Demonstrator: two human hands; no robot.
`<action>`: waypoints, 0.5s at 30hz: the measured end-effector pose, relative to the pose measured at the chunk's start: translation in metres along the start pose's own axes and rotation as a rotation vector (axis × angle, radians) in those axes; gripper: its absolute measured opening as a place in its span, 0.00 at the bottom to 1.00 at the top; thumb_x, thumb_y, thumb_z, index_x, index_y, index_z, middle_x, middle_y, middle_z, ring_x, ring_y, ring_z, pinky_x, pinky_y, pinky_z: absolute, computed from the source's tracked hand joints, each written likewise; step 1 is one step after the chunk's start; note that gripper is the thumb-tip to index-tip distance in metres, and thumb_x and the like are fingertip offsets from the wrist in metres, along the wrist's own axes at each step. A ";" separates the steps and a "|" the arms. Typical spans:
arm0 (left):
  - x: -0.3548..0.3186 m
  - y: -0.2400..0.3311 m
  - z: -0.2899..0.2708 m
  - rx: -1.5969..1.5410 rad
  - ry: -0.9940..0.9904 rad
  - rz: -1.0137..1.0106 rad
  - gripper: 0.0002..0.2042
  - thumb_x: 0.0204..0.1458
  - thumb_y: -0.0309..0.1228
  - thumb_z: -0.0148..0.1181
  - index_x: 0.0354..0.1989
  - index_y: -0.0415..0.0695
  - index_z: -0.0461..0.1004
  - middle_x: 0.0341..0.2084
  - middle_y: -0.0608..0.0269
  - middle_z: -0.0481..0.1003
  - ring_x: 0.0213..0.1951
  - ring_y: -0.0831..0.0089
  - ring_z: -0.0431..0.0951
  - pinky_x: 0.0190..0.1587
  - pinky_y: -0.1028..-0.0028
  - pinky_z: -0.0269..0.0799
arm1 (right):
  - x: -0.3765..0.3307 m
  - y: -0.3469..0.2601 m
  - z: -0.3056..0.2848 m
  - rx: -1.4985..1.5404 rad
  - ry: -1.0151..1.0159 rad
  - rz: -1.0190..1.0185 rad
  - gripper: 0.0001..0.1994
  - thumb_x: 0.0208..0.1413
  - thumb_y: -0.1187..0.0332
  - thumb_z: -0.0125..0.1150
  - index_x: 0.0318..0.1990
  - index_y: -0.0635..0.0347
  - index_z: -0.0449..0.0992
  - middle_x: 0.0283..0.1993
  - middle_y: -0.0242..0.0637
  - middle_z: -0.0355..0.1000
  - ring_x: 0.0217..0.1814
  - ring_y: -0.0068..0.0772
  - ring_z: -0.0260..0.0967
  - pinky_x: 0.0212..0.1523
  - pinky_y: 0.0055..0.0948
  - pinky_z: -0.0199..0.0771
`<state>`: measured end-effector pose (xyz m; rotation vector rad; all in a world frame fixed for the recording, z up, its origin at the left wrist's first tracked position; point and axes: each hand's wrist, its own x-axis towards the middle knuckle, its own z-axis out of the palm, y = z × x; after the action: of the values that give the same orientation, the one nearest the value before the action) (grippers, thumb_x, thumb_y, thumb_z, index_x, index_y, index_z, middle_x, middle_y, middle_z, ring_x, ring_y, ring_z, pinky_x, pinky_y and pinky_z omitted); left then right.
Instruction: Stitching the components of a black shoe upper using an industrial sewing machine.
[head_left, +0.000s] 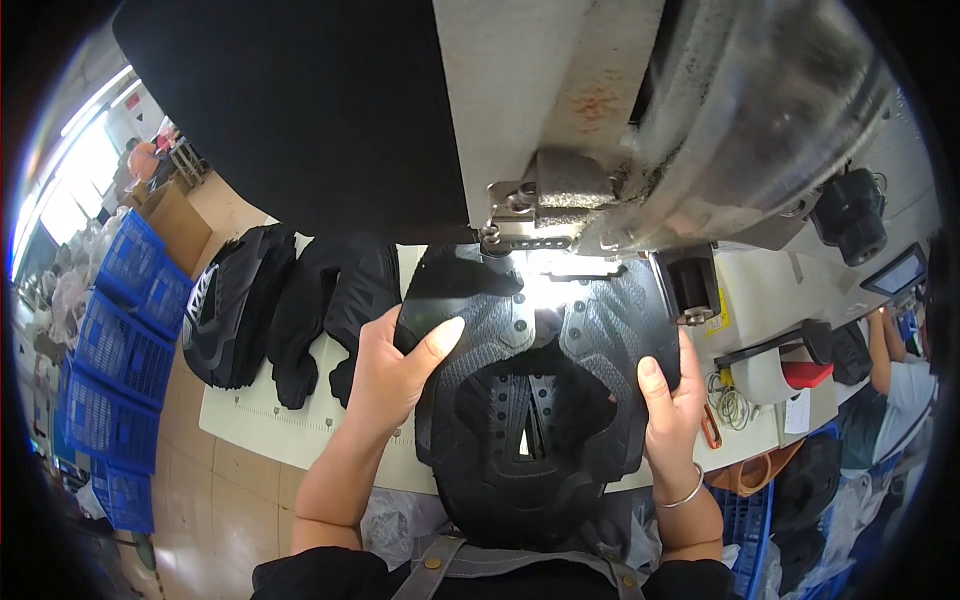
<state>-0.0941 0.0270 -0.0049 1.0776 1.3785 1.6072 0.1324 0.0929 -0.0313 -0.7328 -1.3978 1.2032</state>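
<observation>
A black shoe upper [462, 402], flat with textured panels and eyelet rows, lies spread under the sewing-type machine's head [535, 215]. My left hand [388, 372] grips its left edge, thumb on top and fingers hidden beneath. At the right edge, my right hand [674, 400] holds the same upper, its thumb pressed on the surface. The upper's near end hangs over the table edge toward my body. A bright lamp glows on its far part, washing out the detail there. More black uppers lie stacked [240, 310] and loose [345, 290] to the left.
Blue plastic crates [120, 345] are piled on the left by a cardboard box [175, 225]. Orange-handled snips [711, 428] and a coiled cord [730, 402] lie right of the pale table [270, 430]. Another person's arm [882, 350] shows at far right.
</observation>
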 end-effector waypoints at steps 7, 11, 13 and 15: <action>0.023 0.000 0.001 0.000 0.054 0.058 0.12 0.48 0.31 0.58 0.35 0.33 0.72 0.27 0.66 0.74 0.28 0.83 0.70 0.33 0.82 0.66 | 0.023 0.005 -0.002 0.057 0.007 0.111 0.17 0.53 0.73 0.49 0.50 0.70 0.63 0.41 0.35 0.68 0.41 0.20 0.63 0.44 0.19 0.64; 0.035 0.000 -0.002 -0.029 0.047 0.026 0.13 0.47 0.31 0.59 0.35 0.32 0.71 0.26 0.65 0.74 0.27 0.82 0.70 0.33 0.82 0.66 | 0.028 0.007 0.000 0.053 -0.010 0.110 0.17 0.53 0.73 0.49 0.50 0.70 0.62 0.41 0.34 0.67 0.40 0.19 0.63 0.43 0.19 0.65; 0.037 0.001 -0.001 -0.022 0.027 0.053 0.13 0.47 0.31 0.59 0.35 0.32 0.71 0.26 0.64 0.74 0.27 0.82 0.71 0.33 0.82 0.67 | 0.029 0.005 0.002 0.092 -0.013 0.112 0.17 0.53 0.73 0.49 0.50 0.69 0.62 0.41 0.34 0.67 0.41 0.19 0.63 0.43 0.18 0.64; 0.039 -0.001 -0.001 -0.024 0.028 0.056 0.13 0.47 0.31 0.59 0.35 0.32 0.71 0.27 0.64 0.74 0.28 0.82 0.71 0.33 0.82 0.67 | 0.030 0.008 0.001 0.088 -0.011 0.083 0.16 0.53 0.73 0.49 0.50 0.69 0.63 0.40 0.34 0.67 0.39 0.19 0.64 0.41 0.18 0.66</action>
<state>-0.1098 0.0626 -0.0014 1.0926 1.3548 1.6811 0.1235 0.1224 -0.0288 -0.7289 -1.3256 1.3269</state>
